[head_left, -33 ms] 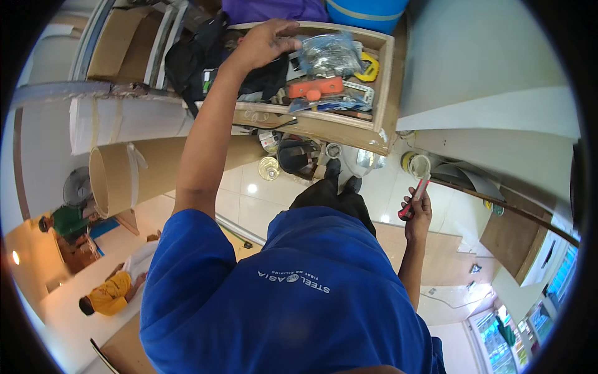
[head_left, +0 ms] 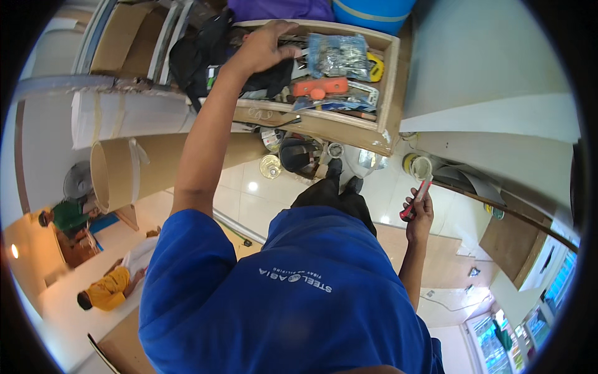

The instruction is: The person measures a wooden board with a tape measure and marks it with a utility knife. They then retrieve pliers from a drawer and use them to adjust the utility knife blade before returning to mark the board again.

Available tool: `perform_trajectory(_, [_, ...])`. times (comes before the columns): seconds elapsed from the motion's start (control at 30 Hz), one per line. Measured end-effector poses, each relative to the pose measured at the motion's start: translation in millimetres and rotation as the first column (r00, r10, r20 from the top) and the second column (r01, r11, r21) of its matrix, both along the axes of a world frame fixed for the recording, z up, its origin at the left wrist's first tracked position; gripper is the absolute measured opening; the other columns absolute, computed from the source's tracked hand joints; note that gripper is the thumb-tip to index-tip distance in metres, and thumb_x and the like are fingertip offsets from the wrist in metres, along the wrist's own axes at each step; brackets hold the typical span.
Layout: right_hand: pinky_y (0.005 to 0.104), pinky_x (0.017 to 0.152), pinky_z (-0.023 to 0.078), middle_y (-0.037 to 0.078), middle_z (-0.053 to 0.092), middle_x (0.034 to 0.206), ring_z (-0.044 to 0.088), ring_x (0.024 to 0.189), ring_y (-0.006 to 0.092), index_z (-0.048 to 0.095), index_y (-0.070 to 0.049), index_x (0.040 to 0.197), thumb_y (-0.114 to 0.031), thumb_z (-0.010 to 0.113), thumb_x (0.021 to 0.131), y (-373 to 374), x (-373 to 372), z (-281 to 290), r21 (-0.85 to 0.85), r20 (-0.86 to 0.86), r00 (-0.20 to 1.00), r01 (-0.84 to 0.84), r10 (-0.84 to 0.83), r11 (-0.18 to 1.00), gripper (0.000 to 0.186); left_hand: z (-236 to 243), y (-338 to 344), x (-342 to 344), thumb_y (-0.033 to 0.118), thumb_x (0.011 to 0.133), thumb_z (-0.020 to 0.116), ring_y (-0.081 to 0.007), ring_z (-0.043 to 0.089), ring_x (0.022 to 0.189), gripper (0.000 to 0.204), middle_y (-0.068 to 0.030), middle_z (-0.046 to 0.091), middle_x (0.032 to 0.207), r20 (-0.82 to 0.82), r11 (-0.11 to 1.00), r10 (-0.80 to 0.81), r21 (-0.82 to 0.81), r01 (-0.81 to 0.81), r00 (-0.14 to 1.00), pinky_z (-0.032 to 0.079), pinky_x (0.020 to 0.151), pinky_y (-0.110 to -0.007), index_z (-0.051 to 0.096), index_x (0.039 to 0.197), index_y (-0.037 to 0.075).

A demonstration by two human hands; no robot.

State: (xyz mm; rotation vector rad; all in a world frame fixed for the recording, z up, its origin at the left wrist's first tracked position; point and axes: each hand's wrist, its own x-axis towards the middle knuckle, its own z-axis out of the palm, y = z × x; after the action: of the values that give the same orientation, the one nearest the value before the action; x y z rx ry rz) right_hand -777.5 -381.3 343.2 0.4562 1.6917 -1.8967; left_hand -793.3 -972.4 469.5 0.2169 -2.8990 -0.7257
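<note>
Over an open wooden box (head_left: 395, 93) of tools, my left hand (head_left: 266, 48) reaches with thumb and fingers apart. Beside its fingertips lies a clear plastic bag of small metal pieces (head_left: 339, 57), probably fasteners. A yellow tape measure (head_left: 375, 67) sits to the right of the bag, and an orange tool (head_left: 319, 87) lies below it. Black cloth or a black bag (head_left: 205, 53) fills the left part of the box, under my forearm. Low on the right, my right hand (head_left: 421, 217) is closed around a red utility knife (head_left: 410, 210), its pale end pointing up.
A blue bucket (head_left: 374, 15) and a purple item (head_left: 280, 9) stand behind the box. To the left lies a large cardboard tube (head_left: 168, 165). Containers, including a round tin (head_left: 271, 166), are on the tiled floor. Two people, one in yellow (head_left: 107, 292), are far left.
The bag of metal pieces now lies flatter and squarer, slightly apart from my left fingers. The view has shifted slightly; my right hand keeps its grip on the knife.
</note>
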Motion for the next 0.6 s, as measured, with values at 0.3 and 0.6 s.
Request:
perform_trajectory(0.3, [0.0336,0.086,0.06,0.014,0.066,0.136,0.068,0.103,0.0185,0.05,-0.002,0.149,-0.007,0.057,0.105,-18.9,-10.9,-1.5,0.02,0.029,0.997,-0.076,0.075,0.997,0.045,-34.8,-27.0,29.7,0.042,0.07,0.092,-0.0415,0.05,0.141,0.099,-0.0209,0.052,0.153,0.231,0.913,0.242,-0.383,-0.141,0.942,0.043,0.114,-0.055,0.048,0.155,0.016])
perform_trajectory(0.6, [0.0345,0.085,0.06,0.014,0.065,0.136,0.067,0.102,0.019,0.047,-0.002,0.151,-0.01,0.06,0.105,2.5,-5.9,-7.2,-0.009,0.029,1.0,-0.004,0.005,1.0,0.048,28.8,-132.3,30.1,-0.005,0.084,0.075,-0.0245,0.073,0.088,0.054,-0.0117,0.075,0.106,0.126,0.537,0.542,0.709,-0.457,0.831,0.061,0.079,-0.04,0.061,0.136,-0.002])
